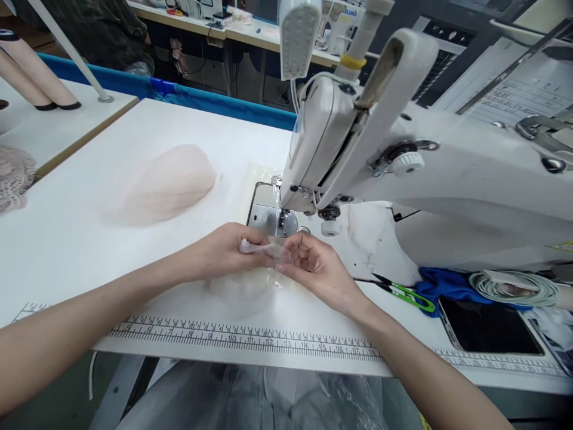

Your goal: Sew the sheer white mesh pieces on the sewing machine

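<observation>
Just in front of the sewing machine's needle plate (264, 216), a small piece of sheer pale fabric (278, 253) is stretched between my two hands. My left hand (230, 251) pinches its left part, and a folded whitish end sticks out over the fingers. With thumb and fingertips, my right hand (320, 269) grips the other end. The white sewing machine (331, 119) rises behind my hands, its presser foot (283, 220) above the plate. Left of it, a beige sheer cup-shaped piece (179, 179) lies on the white table.
Green-handled snips (409, 295), a blue cloth (441, 286), a coiled pale cord (514, 289) and a phone (492, 325) lie at the right. A printed ruler (250, 337) runs along the front edge. Lace (15, 179) lies far left. A person (102, 36) is behind.
</observation>
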Motion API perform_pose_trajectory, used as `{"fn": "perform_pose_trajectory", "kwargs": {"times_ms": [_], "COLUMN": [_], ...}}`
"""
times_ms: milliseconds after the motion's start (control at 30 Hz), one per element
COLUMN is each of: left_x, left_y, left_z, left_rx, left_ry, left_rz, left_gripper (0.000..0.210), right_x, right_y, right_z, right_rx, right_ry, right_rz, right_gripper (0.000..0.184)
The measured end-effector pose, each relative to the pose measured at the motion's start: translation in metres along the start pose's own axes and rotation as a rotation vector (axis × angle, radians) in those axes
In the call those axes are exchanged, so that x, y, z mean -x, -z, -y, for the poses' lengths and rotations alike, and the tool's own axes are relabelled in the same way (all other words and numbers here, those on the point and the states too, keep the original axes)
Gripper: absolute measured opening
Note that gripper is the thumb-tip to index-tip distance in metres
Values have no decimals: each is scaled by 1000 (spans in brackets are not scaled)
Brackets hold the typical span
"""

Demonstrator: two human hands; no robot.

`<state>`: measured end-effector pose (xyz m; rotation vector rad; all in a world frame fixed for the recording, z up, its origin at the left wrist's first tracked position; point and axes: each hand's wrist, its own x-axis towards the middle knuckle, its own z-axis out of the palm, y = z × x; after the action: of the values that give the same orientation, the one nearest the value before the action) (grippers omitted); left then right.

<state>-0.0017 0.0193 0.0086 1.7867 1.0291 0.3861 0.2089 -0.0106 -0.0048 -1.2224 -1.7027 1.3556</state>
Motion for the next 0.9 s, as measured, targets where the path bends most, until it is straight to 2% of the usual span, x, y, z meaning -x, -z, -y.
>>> {"fn": "perform_pose_trajectory", "kwargs": {"times_ms": [67, 167, 333, 600, 767, 900], "left_x": [-1, -2, 0, 2, 4, 4], "left_y": [1, 2, -2, -17, -23, -24], "left_z": [3, 5, 4, 2, 3, 5], "left_rx": [28, 52, 179, -30, -113, -153], "left_ry": [-17, -21, 29, -40, -71, -154], "left_rz": [-8, -81, -45, -185, -258, -291], "left_gripper": [25, 23, 25, 28, 20, 16], "right_x": [0, 0, -3, -2, -2, -2], "right_y": [3, 6, 4, -1, -5, -6], "right_z": [-1, -1, -4, -3, -6, -12], "right_rx": [-3, -5, -41, -282, -370, -301], "right_ry": [-11, -54, -32, -163, -132, -57], "right_rz": [9, -23, -143, -94, -80, -104], "right_gripper": [19, 20, 15, 21, 22, 18]}}
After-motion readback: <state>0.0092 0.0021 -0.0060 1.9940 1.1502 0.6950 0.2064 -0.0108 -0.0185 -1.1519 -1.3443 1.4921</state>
